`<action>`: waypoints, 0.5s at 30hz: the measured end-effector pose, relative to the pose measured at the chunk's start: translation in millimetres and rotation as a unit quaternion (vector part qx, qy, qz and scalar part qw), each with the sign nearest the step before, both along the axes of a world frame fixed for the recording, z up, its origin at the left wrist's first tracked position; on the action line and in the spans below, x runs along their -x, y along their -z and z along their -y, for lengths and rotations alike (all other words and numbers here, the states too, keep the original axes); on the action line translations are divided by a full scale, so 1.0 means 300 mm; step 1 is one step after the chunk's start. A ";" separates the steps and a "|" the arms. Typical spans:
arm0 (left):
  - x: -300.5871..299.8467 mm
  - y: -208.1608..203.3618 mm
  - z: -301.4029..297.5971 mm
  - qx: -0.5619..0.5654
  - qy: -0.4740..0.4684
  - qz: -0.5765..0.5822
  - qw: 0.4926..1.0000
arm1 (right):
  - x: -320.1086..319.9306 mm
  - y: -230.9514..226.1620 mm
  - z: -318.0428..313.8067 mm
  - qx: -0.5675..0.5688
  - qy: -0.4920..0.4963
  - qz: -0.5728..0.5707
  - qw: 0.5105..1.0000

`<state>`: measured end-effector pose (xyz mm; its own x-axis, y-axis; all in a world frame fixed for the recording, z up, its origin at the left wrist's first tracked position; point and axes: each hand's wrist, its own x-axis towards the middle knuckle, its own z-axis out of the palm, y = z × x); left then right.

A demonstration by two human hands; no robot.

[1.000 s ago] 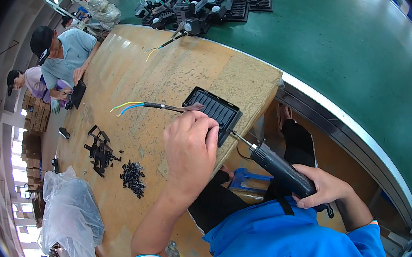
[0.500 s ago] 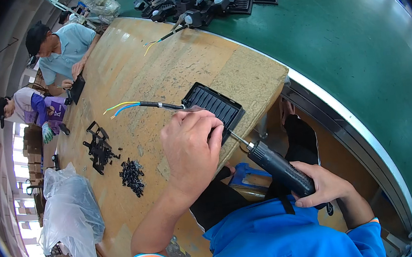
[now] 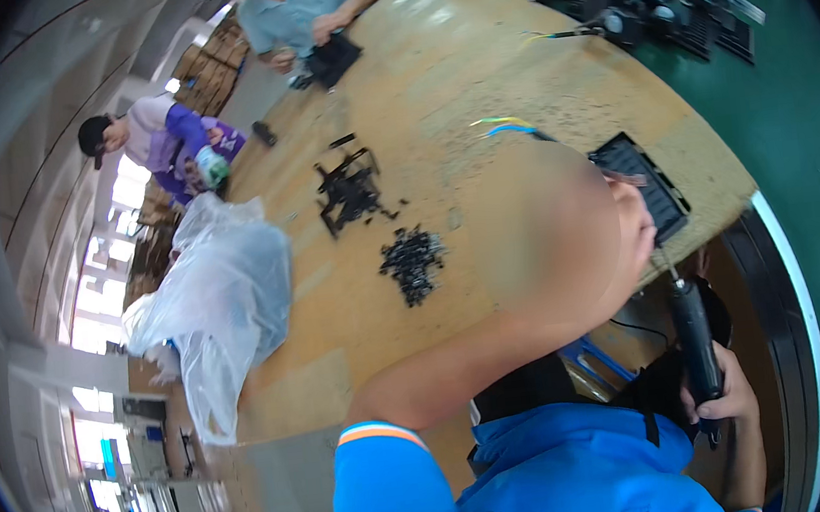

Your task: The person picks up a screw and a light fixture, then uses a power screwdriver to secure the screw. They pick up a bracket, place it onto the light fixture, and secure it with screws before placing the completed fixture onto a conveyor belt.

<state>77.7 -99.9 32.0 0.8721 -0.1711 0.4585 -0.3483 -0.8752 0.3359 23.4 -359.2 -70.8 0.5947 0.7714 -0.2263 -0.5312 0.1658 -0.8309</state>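
Observation:
A black finned housing (image 3: 645, 186), like that of a floodlight, lies at the table's right corner. Its cable ends in bare yellow and blue wires (image 3: 506, 127). My left hand (image 3: 617, 229) is closed on the housing's near side; a blur covers much of its back, and some fingertips are hidden. In my right hand (image 3: 729, 387), fingers wrap round a black electric screwdriver (image 3: 695, 331), held upright below the table edge. The screwdriver's bit points up to the housing's near edge, beside my left fingers; the tip's contact is hidden.
Black brackets (image 3: 351, 190) and a pile of small black parts (image 3: 412, 264) lie on the wooden table (image 3: 450, 62). A clear plastic bag (image 3: 233, 285) sits at its left edge. Several black lamps (image 3: 654, 5) crowd the green surface. Two people (image 3: 300, 13) work across the table.
My view has swung left, so the table and everything on it appear shifted right. My left hand stays at the housing, and my right hand still holds the screwdriver against its near side.

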 end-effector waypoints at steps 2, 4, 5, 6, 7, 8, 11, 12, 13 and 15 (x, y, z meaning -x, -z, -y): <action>0.005 -0.006 -0.026 0.004 -0.009 0.007 1.000 | -0.010 0.015 -0.010 -0.040 -0.011 -0.023 0.999; 0.001 -0.009 -0.021 0.003 -0.007 0.031 0.999 | -0.018 0.043 -0.021 -0.061 -0.015 -0.051 0.997; 0.003 -0.023 -0.029 0.007 -0.009 0.022 1.000 | -0.030 0.039 -0.022 -0.040 -0.031 -0.053 0.997; 0.007 -0.029 -0.038 0.009 -0.009 0.011 1.000 | -0.040 0.019 -0.038 -0.043 -0.041 -0.062 0.996; 0.009 -0.028 -0.043 0.016 -0.010 0.011 1.000 | -0.061 0.027 -0.039 -0.049 -0.070 -0.041 0.995; 0.012 -0.040 -0.041 0.009 -0.008 -0.001 1.000 | -0.076 0.033 -0.038 -0.056 -0.086 -0.015 0.995; 0.003 -0.040 -0.055 -0.003 0.016 -0.018 1.000 | -0.093 0.012 -0.045 -0.055 -0.094 0.015 0.994; 0.000 -0.041 -0.050 -0.001 0.024 -0.019 1.000 | -0.089 0.014 -0.038 -0.052 -0.086 0.014 0.995; -0.004 -0.041 -0.044 -0.012 0.027 -0.020 0.999 | -0.087 0.020 -0.032 -0.062 -0.090 -0.001 0.994; -0.002 -0.046 -0.031 -0.023 0.028 -0.021 0.999 | -0.087 0.017 -0.021 -0.071 -0.095 -0.017 0.993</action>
<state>78.4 -90.7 45.8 0.8786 -0.2409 0.4123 -0.3844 -0.8690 0.3114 49.7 -353.0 -75.9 0.4296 0.8944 -0.1245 -0.5918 0.1747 -0.7869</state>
